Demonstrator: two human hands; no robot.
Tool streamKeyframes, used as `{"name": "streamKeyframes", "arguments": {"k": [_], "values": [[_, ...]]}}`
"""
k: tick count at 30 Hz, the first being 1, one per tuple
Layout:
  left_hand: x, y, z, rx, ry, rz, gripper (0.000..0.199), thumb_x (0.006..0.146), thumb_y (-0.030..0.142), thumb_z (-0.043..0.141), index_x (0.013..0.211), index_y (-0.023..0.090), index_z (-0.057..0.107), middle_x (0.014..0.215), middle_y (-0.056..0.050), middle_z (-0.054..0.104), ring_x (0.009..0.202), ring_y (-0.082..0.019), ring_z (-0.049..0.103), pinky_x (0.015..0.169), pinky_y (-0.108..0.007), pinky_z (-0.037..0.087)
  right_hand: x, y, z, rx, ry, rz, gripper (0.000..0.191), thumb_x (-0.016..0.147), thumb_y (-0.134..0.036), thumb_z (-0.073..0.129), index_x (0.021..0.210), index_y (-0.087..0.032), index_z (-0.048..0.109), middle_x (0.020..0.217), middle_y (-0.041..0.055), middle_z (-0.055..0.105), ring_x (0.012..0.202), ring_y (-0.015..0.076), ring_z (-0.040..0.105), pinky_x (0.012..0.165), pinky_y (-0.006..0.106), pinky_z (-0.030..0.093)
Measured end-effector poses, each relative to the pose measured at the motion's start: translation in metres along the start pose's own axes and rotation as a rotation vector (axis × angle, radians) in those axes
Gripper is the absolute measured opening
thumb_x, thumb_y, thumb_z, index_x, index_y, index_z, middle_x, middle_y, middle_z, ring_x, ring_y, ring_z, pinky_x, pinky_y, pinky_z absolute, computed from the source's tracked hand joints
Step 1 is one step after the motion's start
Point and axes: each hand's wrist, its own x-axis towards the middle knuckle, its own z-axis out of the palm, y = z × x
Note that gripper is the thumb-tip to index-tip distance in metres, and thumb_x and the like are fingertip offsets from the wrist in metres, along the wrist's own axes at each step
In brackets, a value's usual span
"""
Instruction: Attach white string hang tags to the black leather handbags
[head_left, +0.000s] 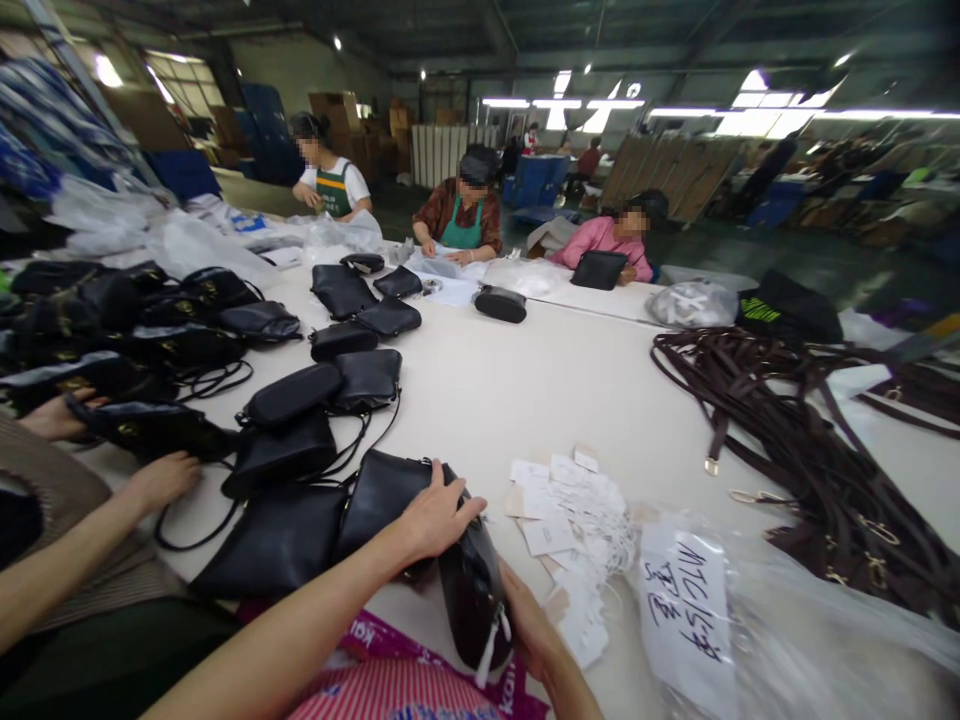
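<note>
I hold a small black leather bag (469, 595) upright at the near edge of the white table (525, 380). My left hand (436, 517) grips its top, fingers curled over the far side. My right hand (534, 625) supports its right side from below, partly hidden by the bag. A white tag hangs off the bag's lower end. Right beside it, to the right, lies a pile of white paper tags (577, 520) with strings. More black bags (277, 540) lie flat to the left, touching the one I hold.
A co-worker's hands (161, 480) at the left handle another black bag (154, 428). Several black bags (352, 330) cover the table's left side. Dark brown straps (795, 430) are heaped at the right, and a labelled plastic bag (686, 600) lies near right. Three people work at the far edge.
</note>
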Motion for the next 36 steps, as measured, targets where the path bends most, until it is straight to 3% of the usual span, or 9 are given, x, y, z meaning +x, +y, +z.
{"name": "streamKeyframes", "arguments": {"k": [3,7,10,13,16,22,25,30,36], "values": [[-0.011,0.008,-0.002,0.008,-0.001,-0.029,0.052,0.097,0.05,0.03,0.118,0.011,0.057,0.155,-0.027,0.027,0.123,-0.036,0.059,0.108,-0.042,0.039,0.0,-0.009,-0.014,-0.043,-0.091,0.019,0.07,0.081,-0.065,0.062,0.136,-0.022,0.055,0.141,0.0089,0.058,0.135,0.0309,0.047,0.118,0.047,0.026],[-0.037,0.014,0.003,0.045,-0.012,0.05,0.044,0.095,0.047,0.037,0.114,0.015,0.06,0.147,-0.02,0.044,0.121,-0.033,0.06,0.108,-0.043,0.04,-0.001,-0.021,-0.03,-0.11,-0.192,0.025,0.068,0.081,-0.064,0.062,0.133,-0.022,0.058,0.129,0.0089,0.067,0.122,0.0298,0.059,0.113,0.046,0.034],[-0.06,0.011,0.012,0.031,-0.104,0.121,0.049,0.082,0.044,0.06,0.123,0.018,0.057,0.146,-0.017,0.049,0.127,-0.035,0.054,0.108,-0.043,0.042,-0.004,-0.021,-0.039,-0.171,-0.204,0.041,0.062,0.08,-0.062,0.064,0.127,-0.022,0.063,0.118,0.0081,0.073,0.113,0.0286,0.065,0.108,0.045,0.039],[-0.075,0.014,0.023,0.12,-0.19,0.12,0.061,0.074,0.024,0.065,0.134,0.019,0.052,0.146,-0.014,0.051,0.132,-0.033,0.05,0.11,-0.041,0.04,-0.005,-0.012,-0.042,-0.267,-0.205,0.093,0.05,0.074,-0.058,0.07,0.111,-0.024,0.074,0.102,0.0057,0.078,0.096,0.0278,0.07,0.098,0.045,0.047],[-0.075,0.021,0.03,0.277,-0.239,0.034,0.052,0.078,0.016,0.056,0.129,0.016,0.056,0.128,-0.015,0.065,0.117,-0.034,0.062,0.103,-0.045,0.046,0.004,-0.001,-0.035,-0.393,-0.181,0.102,0.03,0.066,-0.048,0.076,0.085,-0.024,0.08,0.081,0.0011,0.079,0.077,0.0249,0.07,0.083,0.04,0.052],[-0.064,0.015,0.035,0.434,-0.33,0.013,0.033,0.082,0.018,0.05,0.111,0.015,0.066,0.112,-0.014,0.072,0.105,-0.037,0.066,0.093,-0.05,0.05,0.015,-0.002,-0.037,-0.574,0.123,-0.058,0.029,0.073,-0.042,0.057,0.075,-0.019,0.074,0.071,0.0031,0.073,0.075,0.023,0.064,0.071,0.033,0.049],[-0.064,0.004,0.036,0.395,-0.281,0.047,0.035,0.085,0.017,0.047,0.115,0.02,0.064,0.115,-0.011,0.07,0.107,-0.033,0.065,0.093,-0.047,0.049,-0.013,-0.009,-0.067,-0.664,0.368,-0.106,0.03,0.077,-0.046,0.049,0.071,-0.021,0.064,0.071,0.0045,0.068,0.075,0.0244,0.063,0.073,0.035,0.047],[-0.055,-0.001,0.03,0.306,-0.276,0.069,0.037,0.086,0.02,0.048,0.121,0.021,0.061,0.116,-0.008,0.068,0.108,-0.029,0.063,0.095,-0.045,0.047,-0.071,-0.004,-0.111,-0.823,0.811,-0.028,0.036,0.079,-0.055,0.047,0.089,-0.021,0.056,0.091,0.0144,0.067,0.085,0.0334,0.064,0.081,0.045,0.045],[-0.043,0.002,0.02,0.28,-0.288,0.1,0.04,0.086,0.021,0.051,0.125,0.021,0.058,0.122,-0.008,0.065,0.112,-0.027,0.061,0.101,-0.043,0.044,-0.065,0.027,-0.098,-0.923,0.969,0.061,0.052,0.073,-0.054,0.06,0.111,-0.019,0.052,0.107,0.0203,0.069,0.093,0.0397,0.066,0.073,0.044,0.047]]}}
